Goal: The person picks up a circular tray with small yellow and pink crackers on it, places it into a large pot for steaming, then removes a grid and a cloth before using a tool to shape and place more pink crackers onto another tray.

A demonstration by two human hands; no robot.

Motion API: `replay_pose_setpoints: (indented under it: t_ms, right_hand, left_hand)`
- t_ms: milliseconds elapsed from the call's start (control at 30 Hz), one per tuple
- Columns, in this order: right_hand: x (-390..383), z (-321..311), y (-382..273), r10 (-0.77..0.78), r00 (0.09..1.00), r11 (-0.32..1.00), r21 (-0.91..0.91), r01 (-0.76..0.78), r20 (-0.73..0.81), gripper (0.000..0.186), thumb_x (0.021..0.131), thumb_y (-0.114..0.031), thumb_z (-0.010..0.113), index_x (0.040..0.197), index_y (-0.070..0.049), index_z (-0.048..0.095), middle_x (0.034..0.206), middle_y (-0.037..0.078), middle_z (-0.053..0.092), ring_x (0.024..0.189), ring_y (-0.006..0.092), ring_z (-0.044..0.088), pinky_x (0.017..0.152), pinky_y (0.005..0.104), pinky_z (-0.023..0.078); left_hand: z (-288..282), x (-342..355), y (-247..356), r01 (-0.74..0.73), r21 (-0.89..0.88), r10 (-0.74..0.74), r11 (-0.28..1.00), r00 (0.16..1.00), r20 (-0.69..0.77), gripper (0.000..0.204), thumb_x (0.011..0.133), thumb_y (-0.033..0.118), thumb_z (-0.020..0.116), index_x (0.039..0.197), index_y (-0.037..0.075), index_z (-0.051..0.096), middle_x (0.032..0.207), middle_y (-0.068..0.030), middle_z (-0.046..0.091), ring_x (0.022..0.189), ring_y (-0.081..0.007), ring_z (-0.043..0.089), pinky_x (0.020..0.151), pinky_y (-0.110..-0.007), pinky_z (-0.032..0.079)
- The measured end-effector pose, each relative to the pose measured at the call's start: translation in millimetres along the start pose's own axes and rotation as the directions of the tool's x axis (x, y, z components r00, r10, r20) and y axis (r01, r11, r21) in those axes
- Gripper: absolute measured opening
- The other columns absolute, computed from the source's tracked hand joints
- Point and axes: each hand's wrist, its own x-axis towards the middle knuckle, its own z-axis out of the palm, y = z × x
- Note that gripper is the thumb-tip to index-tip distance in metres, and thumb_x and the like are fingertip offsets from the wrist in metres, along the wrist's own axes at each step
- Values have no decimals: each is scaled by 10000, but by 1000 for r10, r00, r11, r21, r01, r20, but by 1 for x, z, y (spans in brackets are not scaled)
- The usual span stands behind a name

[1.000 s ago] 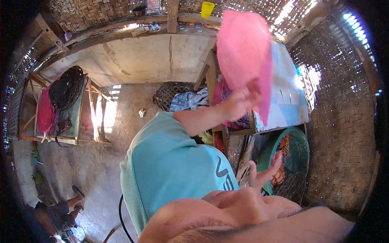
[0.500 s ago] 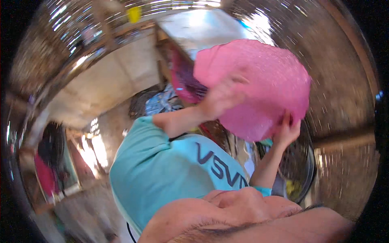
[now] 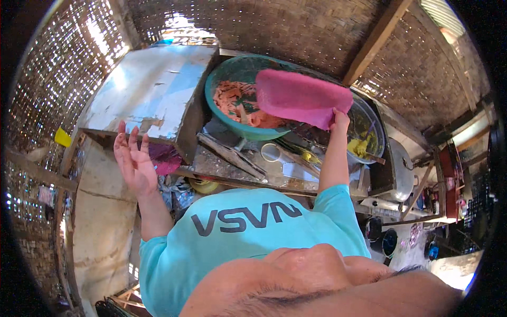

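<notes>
R hand (image 3: 339, 120) grips pink sheet (image 3: 303, 98) by its lower R corner, hiding green tub (image 3: 253, 133) at R rim & pt of grey basin (image 3: 381, 129). L hand (image 3: 136, 164) empty, fingers spread, nr front edge of blue-white tabletop (image 3: 158, 90); contact unclear.

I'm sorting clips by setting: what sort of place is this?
Likely a rustic work shed or kitchen: light shows through the woven wall, and a green tub of orange material stands by a peeling tabletop.
</notes>
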Motion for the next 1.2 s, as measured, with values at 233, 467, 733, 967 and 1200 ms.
replay_pose_setpoints:
  t_ms: [233, 467, 733, 967, 1200]
  right_hand:
    - [52, -82, 24, -217, 964, 818, -567, 94, -152, 394, 587, -121, 664, 921, 62, 564, 883, 166, 599, 826, 273, 576, 703, 346, 442]
    - [1, -58, -17, -350, 933, 452, -888, 88, -86, 441, 601, -97, 662, 1011, 8, 540, 917, 142, 594, 829, 257, 567, 743, 339, 436]
    - [-39, -63, -32, -762, 647, 265, -925, 272, -28, 452, 661, -225, 668, 1029, -8, 522, 1025, 178, 526, 929, 297, 512, 801, 364, 402]
    - [-128, -95, 27, -501, 794, 805, -522, 282, -344, 322, 751, -287, 606, 860, 0, 508, 839, 93, 514, 712, 205, 506, 666, 336, 438]
    - [-142, -62, 43, 170, 985, 911, 376, -169, 31, 234, 831, -236, 517, 947, -56, 422, 832, 39, 498, 645, 135, 471, 519, 311, 429]
  left_hand:
    - [8, 1, -18, 117, -2, -117, 993, 993, 19, 285, 860, 221, 415, 1114, 94, 422, 1308, -95, 286, 1111, -242, 372, 922, -392, 322]
    - [5, -1, -21, 133, 31, -133, 991, 991, -3, 279, 863, 217, 411, 1116, 101, 421, 1289, -92, 316, 1084, -227, 390, 906, -378, 322]
    - [-3, 1, -23, 137, 2, -137, 991, 991, 5, 269, 870, 190, 400, 1116, 82, 413, 1273, -88, 334, 1047, -215, 416, 891, -358, 343]
    - [-14, -3, -24, 154, 9, -152, 988, 985, -86, 254, 865, 195, 416, 1093, 83, 416, 1244, -85, 371, 985, -180, 455, 849, -343, 370]
    - [-12, -1, -27, 178, -27, -179, 984, 983, -51, 275, 856, 177, 424, 1108, 67, 429, 1244, -94, 371, 1000, -198, 447, 851, -333, 377]
